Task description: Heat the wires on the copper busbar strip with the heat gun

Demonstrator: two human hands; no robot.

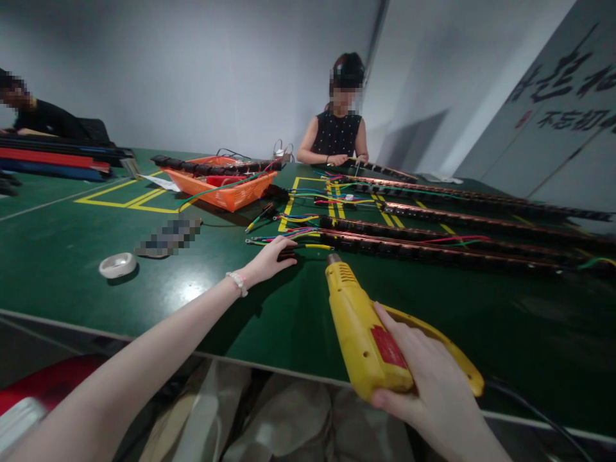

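My right hand [433, 372] is wrapped round the body of a yellow heat gun [349, 314] with a red label. Its metal nozzle points away from me, close to the tip of a yellow-sleeved wire [317, 246]. My left hand [269, 262], with a beaded bracelet at the wrist, is closed at the near wire ends. From its fingers the yellow-sleeved wire sticks out to the right; the grip itself is partly hidden. Just beyond lie coloured wires [283, 235] with metal lugs, running into a long dark strip with copper-coloured bars [385, 245].
More long strips [462, 218] lie across the green table [231, 321]. An orange basket [235, 196] holds dark strips and cables. A white tape roll [118, 265] and a blurred flat object [168, 237] lie left. A co-worker [339, 138] handles a strip opposite; another person sits far left.
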